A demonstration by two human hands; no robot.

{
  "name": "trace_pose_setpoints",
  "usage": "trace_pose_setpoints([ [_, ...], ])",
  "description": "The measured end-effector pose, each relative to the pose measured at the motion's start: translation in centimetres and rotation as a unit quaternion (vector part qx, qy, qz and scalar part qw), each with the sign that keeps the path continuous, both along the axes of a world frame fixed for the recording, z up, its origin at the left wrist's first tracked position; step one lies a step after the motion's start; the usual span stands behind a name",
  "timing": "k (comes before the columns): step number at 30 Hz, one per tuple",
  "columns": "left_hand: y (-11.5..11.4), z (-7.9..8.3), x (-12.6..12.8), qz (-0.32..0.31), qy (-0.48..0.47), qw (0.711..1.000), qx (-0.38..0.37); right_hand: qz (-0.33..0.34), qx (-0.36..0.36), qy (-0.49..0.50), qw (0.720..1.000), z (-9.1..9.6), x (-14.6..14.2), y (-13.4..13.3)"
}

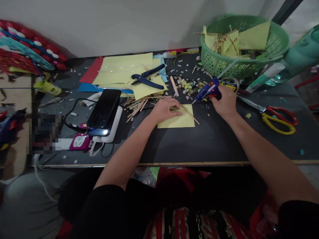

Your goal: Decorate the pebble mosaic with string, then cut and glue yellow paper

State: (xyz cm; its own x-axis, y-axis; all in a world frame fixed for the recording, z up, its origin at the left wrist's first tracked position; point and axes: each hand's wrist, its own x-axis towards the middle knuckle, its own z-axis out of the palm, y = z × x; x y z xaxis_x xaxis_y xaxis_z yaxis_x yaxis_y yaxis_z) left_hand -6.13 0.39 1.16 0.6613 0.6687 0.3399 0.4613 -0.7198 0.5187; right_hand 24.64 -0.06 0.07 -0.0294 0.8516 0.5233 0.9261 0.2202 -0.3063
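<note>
My left hand (164, 110) lies on the top left corner of a small yellow paper square (177, 120) on the dark table, fingers curled and pressed down on a thin wooden stick (191, 115) that crosses the paper. My right hand (225, 102) grips a blue glue gun (208, 90), its nozzle pointing down left towards the paper's upper right corner.
A green basket (219, 64) of yellow scraps stands at the back right. Red and yellow scissors (276, 116) lie to the right. Blue pliers (147, 79) rest on yellow sheets at the back. A black phone (104, 108) on a white power bank sits left, beside loose sticks (137, 104).
</note>
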Motion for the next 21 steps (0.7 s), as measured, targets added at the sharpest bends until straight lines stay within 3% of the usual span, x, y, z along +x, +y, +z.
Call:
trace_pose_setpoints([
  [5, -0.1, 0.2, -0.1, 0.005, -0.005, 1.000, -0.015, 0.017, 0.036, 0.008, 0.999, -0.3, 0.2, 0.2],
  [12, -0.2, 0.4, 0.0, 0.014, -0.006, 0.999, -0.029, 0.018, 0.013, 0.012, 1.000, 0.2, 0.1, -0.1],
  [16, -0.4, 0.4, 0.1, 0.012, 0.030, 0.999, 0.010, 0.021, 0.013, 0.017, 1.000, 0.2, 0.1, -0.2],
  [21, -1.7, 1.5, 0.8, -0.002, 0.150, 0.985, 0.080, 0.029, 0.026, 0.030, 0.999, 0.2, -0.1, -0.2],
])
